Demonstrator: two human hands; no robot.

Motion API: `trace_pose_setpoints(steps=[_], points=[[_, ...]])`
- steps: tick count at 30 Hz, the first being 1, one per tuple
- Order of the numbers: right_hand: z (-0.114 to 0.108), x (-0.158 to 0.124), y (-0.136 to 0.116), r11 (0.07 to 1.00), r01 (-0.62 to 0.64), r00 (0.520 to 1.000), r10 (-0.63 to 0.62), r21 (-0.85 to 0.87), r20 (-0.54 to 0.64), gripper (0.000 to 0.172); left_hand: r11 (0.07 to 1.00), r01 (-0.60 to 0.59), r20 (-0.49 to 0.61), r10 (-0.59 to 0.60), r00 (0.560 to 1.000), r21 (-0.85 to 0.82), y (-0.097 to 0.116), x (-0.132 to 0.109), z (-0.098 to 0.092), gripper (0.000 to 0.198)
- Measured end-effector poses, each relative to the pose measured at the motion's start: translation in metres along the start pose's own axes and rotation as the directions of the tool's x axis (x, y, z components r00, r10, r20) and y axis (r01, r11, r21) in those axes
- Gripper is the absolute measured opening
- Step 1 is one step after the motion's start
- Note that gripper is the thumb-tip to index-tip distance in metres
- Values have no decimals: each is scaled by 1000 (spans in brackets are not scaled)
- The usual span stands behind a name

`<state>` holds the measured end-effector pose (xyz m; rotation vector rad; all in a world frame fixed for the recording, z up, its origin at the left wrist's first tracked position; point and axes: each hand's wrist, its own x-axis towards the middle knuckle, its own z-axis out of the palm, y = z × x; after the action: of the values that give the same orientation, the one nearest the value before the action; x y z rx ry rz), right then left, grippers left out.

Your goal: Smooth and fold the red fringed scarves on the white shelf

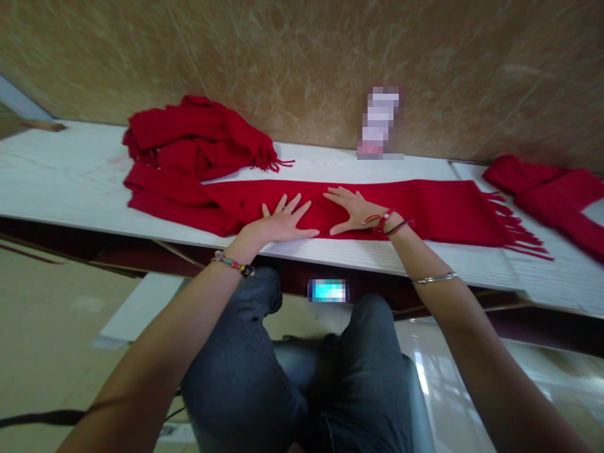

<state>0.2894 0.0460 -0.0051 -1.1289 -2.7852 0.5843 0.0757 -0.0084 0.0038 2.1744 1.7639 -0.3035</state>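
A red fringed scarf (438, 211) lies stretched lengthwise over the white table, its tassels pointing right. Flat on its middle rests my left hand (285, 221), fingers spread. My right hand (352, 209) presses on the cloth a little to the right, also with fingers apart. Neither hand grips anything. At the left the scarf runs into loose folds, next to a bunched heap of red cloth (189, 135) with its own tassels. Whether heap and scarf are one piece, I cannot tell.
Another red cloth (552, 195) lies folded at the right on the white table (61, 182). A brown marbled wall (283, 63) stands behind. A blurred-out pinkish item (380, 123) is by the wall. Below the front edge, a lit screen (329, 290) shows above my knees.
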Motion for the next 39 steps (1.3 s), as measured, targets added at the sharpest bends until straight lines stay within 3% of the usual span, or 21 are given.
trace_pose_setpoints(steps=[4, 7, 13, 18, 22, 26, 31, 39], points=[[0, 1, 3, 997, -74, 997, 75, -25, 23, 105, 1000, 1, 8, -1, 1000, 7, 0, 0, -1, 91], [0, -1, 7, 999, -37, 997, 38, -18, 67, 105, 1000, -1, 9, 1, 1000, 9, 1, -1, -1, 92], [-8, -7, 9, 998, -56, 998, 56, -4, -36, 100, 999, -32, -15, 32, 999, 2, 0, -5, -2, 90], [-6, -7, 2, 1000, -11, 999, 12, -24, 31, 98, 981, -180, -148, 189, 971, 69, 7, -7, -2, 78], [-3, -7, 1, 999, -34, 996, 37, -38, 84, 103, 985, -162, -236, 171, 957, 55, 14, 0, 8, 67], [-6, -11, 14, 1000, -21, 998, 21, -10, 62, 108, 991, -130, -183, 133, 974, 30, 12, 7, 14, 71], [-10, -16, 29, 994, -107, 989, 110, -36, 103, 112, 991, -129, -144, 132, 981, 35, 11, 5, 11, 74], [-16, -20, 19, 997, -67, 989, 71, -29, 133, 116, 991, -126, -151, 131, 980, 44, 10, 8, 12, 73]])
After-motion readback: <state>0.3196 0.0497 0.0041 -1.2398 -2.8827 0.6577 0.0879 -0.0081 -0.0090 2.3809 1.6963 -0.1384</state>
